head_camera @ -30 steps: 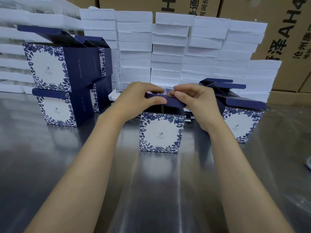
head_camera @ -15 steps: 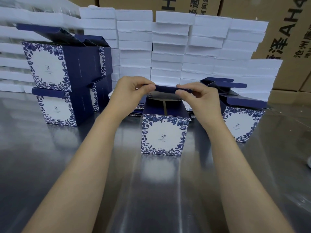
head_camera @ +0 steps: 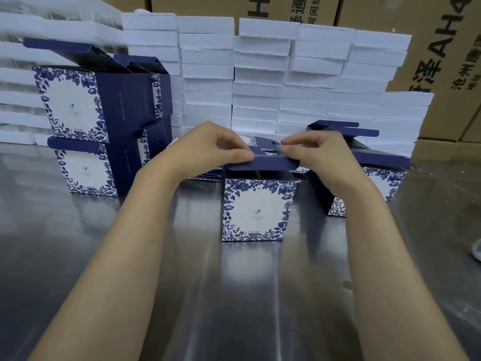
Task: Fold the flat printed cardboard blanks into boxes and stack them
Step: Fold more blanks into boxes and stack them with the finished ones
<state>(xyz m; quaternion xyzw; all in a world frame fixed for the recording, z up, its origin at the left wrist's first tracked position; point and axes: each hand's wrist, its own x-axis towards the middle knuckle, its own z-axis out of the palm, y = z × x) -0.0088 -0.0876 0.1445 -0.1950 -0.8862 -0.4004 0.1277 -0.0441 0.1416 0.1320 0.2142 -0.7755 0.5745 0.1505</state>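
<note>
Head view of box assembly at the lid-folding step. The box in work [head_camera: 256,209], a printed cardboard box with a blue floral border and white centre panel, stands upright on the steel desk [head_camera: 78,256] directly beneath the hands, its printed face turned toward the person so that the open top is within reach. The left hand [head_camera: 205,149] pinches the left end of the navy lid flap [head_camera: 270,161], thumb on the near edge and fingers curled over the far side; the right hand [head_camera: 320,155] pinches the right end in the same way. Holding both ends appears to keep the flap level, so that it creases along its score line rather than twisting. The flap lies roughly horizontal over the opening, not yet tucked in; dark interior still shows below it.

Left of the left hand, finished boxes [head_camera: 86,126] stand two high with lids left up, which suggests stacking of open boxes. Just right of the right hand sits another folded box [head_camera: 382,186], partly hidden by the wrist. Beyond the hands lie flat blanks [head_camera: 208,175], close by for the next pick. White foam slabs [head_camera: 260,74] and brown cartons [head_camera: 442,61] form the backdrop.
</note>
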